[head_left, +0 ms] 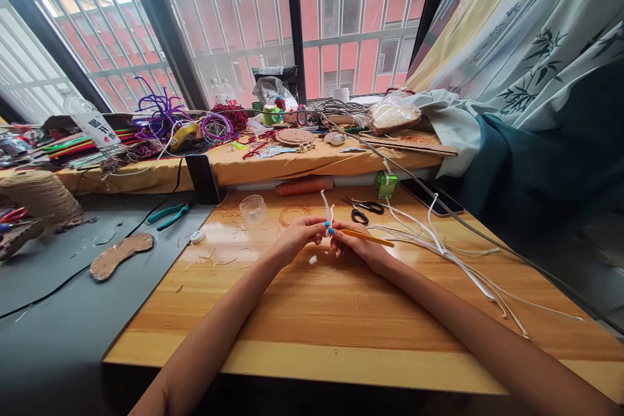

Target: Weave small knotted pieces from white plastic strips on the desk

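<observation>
My left hand [303,232] is closed, its thumb and finger pinching a thin white cord [324,205] whose loose ends stick up above the fingertips. Right beside it, my right hand [358,244] pinches the same cord, and the two thumbs almost meet. A slim yellow-orange tool [373,236] lies across the right hand, tucked in its grip; its tip and exact kind are hidden. Just below the fingers, a small white scrap [312,260] lies on the wooden table [312,318]. More white cords [453,257] spread over the table to the right.
Black scissors [363,211] and a green box [386,184] lie beyond my hands. A clear round tub [253,209] and an orange thread spool [305,186] sit further left. Teal pliers [168,216] rest on the grey surface. Craft supplies crowd the cloth-covered ledge [244,168].
</observation>
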Available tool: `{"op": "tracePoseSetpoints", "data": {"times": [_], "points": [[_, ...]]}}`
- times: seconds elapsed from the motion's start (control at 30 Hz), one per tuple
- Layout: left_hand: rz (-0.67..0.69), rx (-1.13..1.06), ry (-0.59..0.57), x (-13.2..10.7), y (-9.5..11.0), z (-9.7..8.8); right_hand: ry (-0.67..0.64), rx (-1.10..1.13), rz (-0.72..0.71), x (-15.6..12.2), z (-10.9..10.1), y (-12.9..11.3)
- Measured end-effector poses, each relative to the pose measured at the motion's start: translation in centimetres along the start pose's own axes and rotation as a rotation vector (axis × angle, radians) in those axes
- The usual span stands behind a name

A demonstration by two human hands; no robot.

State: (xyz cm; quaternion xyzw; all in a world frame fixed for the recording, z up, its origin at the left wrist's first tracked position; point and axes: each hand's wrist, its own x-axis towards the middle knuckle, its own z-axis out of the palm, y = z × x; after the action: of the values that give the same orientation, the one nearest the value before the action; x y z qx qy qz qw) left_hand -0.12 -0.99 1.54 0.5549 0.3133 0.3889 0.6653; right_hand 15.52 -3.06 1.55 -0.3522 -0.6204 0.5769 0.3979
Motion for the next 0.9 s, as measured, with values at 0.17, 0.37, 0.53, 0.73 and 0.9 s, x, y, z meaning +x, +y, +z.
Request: {"op": "tracePoseSetpoints", "data": {"times": [0.17, 0.37, 0.53, 0.73, 0.9], "points": [[-0.015, -0.053, 0.043, -0.08, 0.1, 0.21, -0.039, 0.002, 0.007, 0.03, -0.03, 0.08], [-0.009, -0.09, 0.072, -0.13, 0.22, 0.33, -0.035, -0.003, 0.015, -0.15, 0.0, -0.34], [0.03, -0.031, 0.099, 0.1, -0.05, 0.14, -0.074, -0.073, 0.003, -0.04, 0.13, -0.29], [0.062, 0.085, 0.11, -0.08, 0.07, 0.47, -0.112, -0.154, 0.002, 0.15, 0.33, 0.25], [0.043, 0.097, 0.095, -0.25, 0.52, 0.73, -0.112, -0.194, -0.009, 0.04, 0.44, 0.06]]}}
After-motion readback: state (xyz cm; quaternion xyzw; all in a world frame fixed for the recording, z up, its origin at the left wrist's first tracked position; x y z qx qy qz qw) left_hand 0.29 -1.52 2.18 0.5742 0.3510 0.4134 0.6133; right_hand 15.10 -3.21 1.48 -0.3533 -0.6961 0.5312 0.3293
